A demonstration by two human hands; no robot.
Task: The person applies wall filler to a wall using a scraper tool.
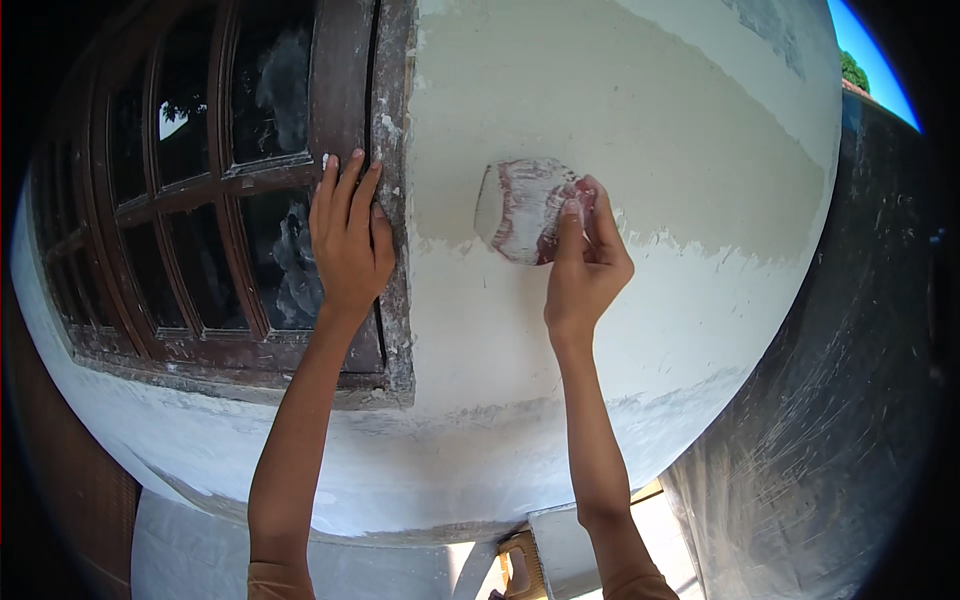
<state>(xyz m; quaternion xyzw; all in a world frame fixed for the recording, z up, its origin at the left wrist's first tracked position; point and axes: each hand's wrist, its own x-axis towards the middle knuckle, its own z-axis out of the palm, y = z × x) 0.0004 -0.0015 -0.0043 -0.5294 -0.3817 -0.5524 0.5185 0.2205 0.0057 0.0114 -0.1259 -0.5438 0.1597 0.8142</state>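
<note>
My right hand (588,270) grips a putty spreader (528,210), a flat reddish blade smeared with white filler. The blade lies against the wall (500,330), its thin edge toward the left. Thumb and fingers pinch the spreader's right side. Around it the wall has a greyish coat above a ragged line and a whiter surface below. My left hand (350,245) rests with fingers stretched out on the dark brown wooden window frame (340,90), close to the gap beside the jamb. It holds nothing.
Several dark panes (270,85) with white smears fill the window at the left. A dark, scratched sheet (800,430) stands to the right of the wall. Below, a yellowish-brown object (522,568) lies beside a pale board (562,545) near the floor.
</note>
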